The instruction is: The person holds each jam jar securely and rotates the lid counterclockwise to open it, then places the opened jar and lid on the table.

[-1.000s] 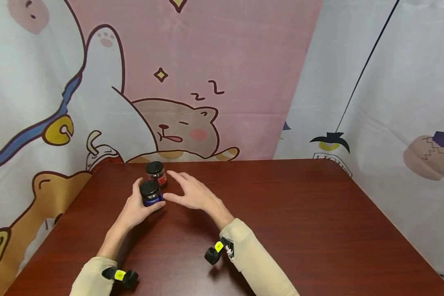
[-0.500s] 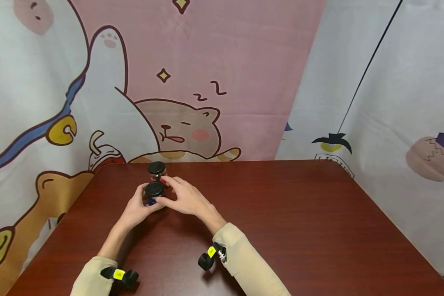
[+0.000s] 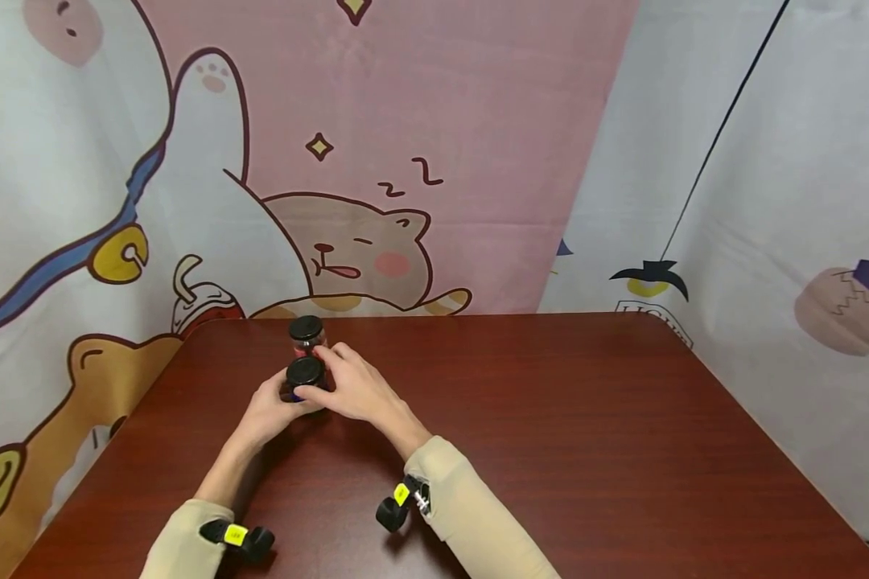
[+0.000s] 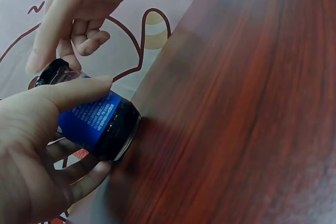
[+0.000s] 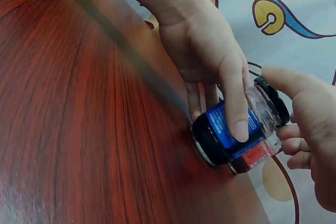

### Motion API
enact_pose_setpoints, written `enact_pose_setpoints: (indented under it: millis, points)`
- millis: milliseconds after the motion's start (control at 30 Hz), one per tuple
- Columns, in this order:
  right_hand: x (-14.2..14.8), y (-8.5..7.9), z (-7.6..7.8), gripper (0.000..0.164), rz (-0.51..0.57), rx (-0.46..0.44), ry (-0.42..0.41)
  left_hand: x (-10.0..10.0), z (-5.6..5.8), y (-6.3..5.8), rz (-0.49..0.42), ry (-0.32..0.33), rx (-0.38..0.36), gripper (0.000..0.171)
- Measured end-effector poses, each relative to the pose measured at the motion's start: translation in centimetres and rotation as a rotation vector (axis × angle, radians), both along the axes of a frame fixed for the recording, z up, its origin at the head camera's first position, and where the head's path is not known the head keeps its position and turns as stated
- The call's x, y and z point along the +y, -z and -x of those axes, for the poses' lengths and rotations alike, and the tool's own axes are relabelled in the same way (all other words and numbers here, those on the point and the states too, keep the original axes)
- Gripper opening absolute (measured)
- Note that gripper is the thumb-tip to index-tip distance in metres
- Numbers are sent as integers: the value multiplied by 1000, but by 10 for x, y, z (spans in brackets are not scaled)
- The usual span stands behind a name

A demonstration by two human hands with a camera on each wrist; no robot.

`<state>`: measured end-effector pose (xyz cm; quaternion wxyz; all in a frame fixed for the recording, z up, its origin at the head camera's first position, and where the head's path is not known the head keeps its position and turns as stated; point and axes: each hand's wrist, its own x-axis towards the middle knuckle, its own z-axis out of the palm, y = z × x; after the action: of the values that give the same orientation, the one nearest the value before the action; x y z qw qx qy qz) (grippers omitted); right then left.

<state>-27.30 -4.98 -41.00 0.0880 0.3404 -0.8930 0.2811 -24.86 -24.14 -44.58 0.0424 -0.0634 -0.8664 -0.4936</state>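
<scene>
My left hand (image 3: 269,413) grips a small glass jar with a blue label (image 4: 92,118) round its body, thumb on one side and fingers on the other. The jar's black lid (image 3: 306,371) faces up in the head view. My right hand (image 3: 360,391) pinches this lid between thumb and fingers, as the right wrist view also shows. Right behind stands a second jar (image 3: 306,328) with a black lid and a red label (image 5: 256,154), partly hidden by the first jar and my right hand. I cannot tell whether the blue-labelled jar touches the table.
Both jars are near the far left part of a dark red-brown wooden table (image 3: 550,434). Beyond its back edge hangs a cloth printed with cartoon animals (image 3: 376,257). A small black camera is strapped to each sleeve (image 3: 471,498).
My right hand has moved left and closed from a spread pose onto the lid of the blue-labelled jar. That jar has shifted slightly to the right in the left hand's grip.
</scene>
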Motion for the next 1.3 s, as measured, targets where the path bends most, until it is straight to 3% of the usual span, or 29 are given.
enact_pose_setpoints:
  millis: [233, 500, 933, 1300]
  points:
    - [-6, 1, 0, 64, -7, -31, 37, 2, -1, -1, -5, -18, 12, 58]
    - [-2, 1, 0, 59, 19, 2, 6, 6, -3, -3, 38, -62, 66, 57]
    - [11, -12, -4, 54, 84, 22, -7, 19, -9, -16, 98, -121, 141, 54]
    - [28, -20, -7, 49, 146, 40, -16, 39, -15, -30, 79, -105, 202, 49]
